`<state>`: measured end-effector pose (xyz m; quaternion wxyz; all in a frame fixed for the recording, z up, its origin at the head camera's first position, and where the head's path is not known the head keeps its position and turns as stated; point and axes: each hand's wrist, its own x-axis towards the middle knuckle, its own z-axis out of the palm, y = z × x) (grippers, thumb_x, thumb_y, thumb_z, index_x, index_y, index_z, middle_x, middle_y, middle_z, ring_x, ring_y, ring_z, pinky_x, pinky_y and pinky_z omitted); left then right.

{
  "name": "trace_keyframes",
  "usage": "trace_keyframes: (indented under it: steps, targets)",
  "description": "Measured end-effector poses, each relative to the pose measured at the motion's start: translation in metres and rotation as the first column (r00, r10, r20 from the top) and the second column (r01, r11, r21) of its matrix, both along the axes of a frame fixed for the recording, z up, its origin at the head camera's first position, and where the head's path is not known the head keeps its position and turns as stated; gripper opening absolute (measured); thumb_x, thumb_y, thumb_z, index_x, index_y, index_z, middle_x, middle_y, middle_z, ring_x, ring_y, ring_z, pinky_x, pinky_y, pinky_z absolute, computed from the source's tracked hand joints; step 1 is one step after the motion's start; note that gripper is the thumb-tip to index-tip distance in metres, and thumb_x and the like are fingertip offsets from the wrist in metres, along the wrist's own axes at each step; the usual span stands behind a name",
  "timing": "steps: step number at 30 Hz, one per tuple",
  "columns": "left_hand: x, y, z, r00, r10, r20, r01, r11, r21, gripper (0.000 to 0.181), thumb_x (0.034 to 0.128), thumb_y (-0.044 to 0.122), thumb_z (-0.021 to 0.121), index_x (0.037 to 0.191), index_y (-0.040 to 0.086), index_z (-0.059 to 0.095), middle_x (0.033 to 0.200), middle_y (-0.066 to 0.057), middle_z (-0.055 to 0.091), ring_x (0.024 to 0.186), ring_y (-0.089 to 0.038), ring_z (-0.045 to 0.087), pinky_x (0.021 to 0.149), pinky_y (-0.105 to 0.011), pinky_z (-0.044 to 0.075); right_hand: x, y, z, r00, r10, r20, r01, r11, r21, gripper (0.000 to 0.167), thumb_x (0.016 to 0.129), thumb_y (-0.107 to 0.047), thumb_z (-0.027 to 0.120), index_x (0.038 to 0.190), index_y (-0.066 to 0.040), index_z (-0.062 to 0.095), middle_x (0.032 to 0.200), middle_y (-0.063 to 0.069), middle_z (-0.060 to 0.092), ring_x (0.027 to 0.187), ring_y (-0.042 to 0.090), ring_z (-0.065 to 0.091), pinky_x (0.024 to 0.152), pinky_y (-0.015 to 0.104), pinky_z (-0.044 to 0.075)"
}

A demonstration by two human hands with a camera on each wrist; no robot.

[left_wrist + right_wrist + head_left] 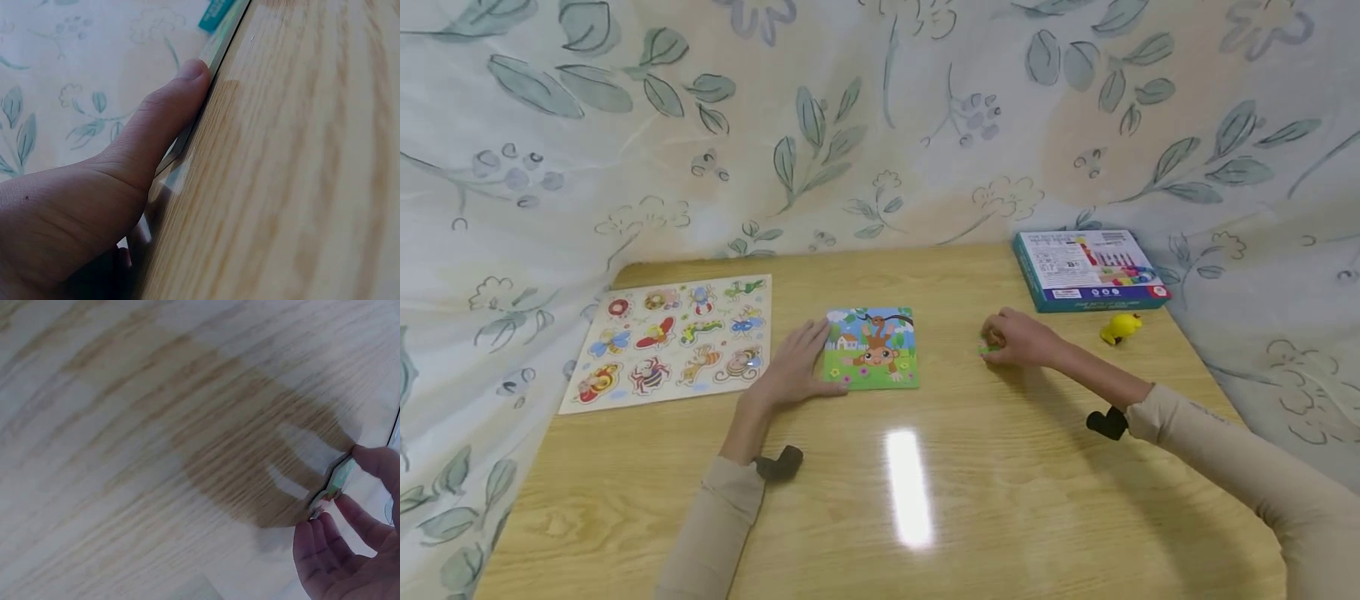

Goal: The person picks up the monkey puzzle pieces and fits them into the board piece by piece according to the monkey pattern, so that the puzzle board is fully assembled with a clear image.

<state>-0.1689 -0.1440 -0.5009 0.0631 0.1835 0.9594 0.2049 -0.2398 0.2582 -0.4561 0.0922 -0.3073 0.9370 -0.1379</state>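
Note:
A square monkey picture puzzle (pixel 871 348) lies flat in the middle of the table in the head view. Along its left and lower edges rests my left hand (pixel 792 363), fingers extended and thumb straight. The left wrist view shows that thumb (pixel 169 109) against the puzzle's edge. Right of the puzzle, my right hand (pixel 1021 337) pinches a small, thin puzzle piece (pixel 337 478) between thumb and fingertips, just over the tabletop. Green and some pink show on the piece; the fingers cover part of it.
A pegboard-like insect puzzle board (pixel 673 342) lies at the left. At the back right is a boxed set (pixel 1090 271), with a small yellow toy (pixel 1122 327) in front of it. A patterned cloth (pixel 880 125) hangs behind the wooden table (pixel 820 533).

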Motion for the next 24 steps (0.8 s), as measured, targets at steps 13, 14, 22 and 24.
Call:
trace_keyframes:
  steps: [13,14,22,24]
  targets:
    - [0.003,-0.002,0.002,1.0,0.005,-0.013,-0.005,1.0,-0.005,0.116,0.0753,0.066,0.07,0.156,0.006,0.011,0.165,-0.009,0.006,0.152,-0.035,0.004,0.125,-0.051,0.005,-0.003,-0.015,-0.006,0.973,0.202,-0.115,-0.206,0.978,-0.018,0.032,0.078,-0.021,0.074,0.106,-0.007,0.07,0.095,0.007,0.062,0.081,0.017,0.053,0.07,0.033,0.047]
    - [0.003,-0.002,0.002,1.0,0.005,-0.013,-0.005,1.0,-0.008,0.117,0.0754,0.066,0.07,0.156,0.006,0.01,0.165,-0.009,0.006,0.152,-0.035,0.004,0.125,-0.051,0.005,-0.003,-0.016,-0.005,0.972,0.21,-0.106,-0.215,0.976,-0.036,0.032,0.078,-0.02,0.074,0.106,-0.006,0.07,0.095,0.008,0.062,0.081,0.017,0.053,0.071,0.033,0.047]
    - [0.002,-0.003,0.001,1.0,-0.003,-0.027,0.003,1.0,-0.008,0.116,0.0754,0.064,0.071,0.156,0.006,0.012,0.165,-0.01,0.007,0.152,-0.035,0.005,0.125,-0.052,0.006,-0.007,-0.023,-0.006,0.96,0.268,-0.084,-0.276,0.955,-0.111,0.03,0.078,-0.012,0.072,0.106,-0.001,0.071,0.099,0.012,0.063,0.082,0.017,0.053,0.068,0.027,0.045]
    - [0.001,-0.002,0.0,1.0,-0.008,-0.03,0.008,1.0,-0.01,0.116,0.0754,0.065,0.07,0.156,0.006,0.011,0.165,-0.01,0.007,0.152,-0.035,0.005,0.125,-0.052,0.007,-0.007,-0.023,-0.006,0.956,0.282,-0.083,-0.29,0.951,-0.108,0.028,0.078,-0.009,0.072,0.105,-0.001,0.072,0.102,0.014,0.063,0.084,0.018,0.054,0.069,0.027,0.046]
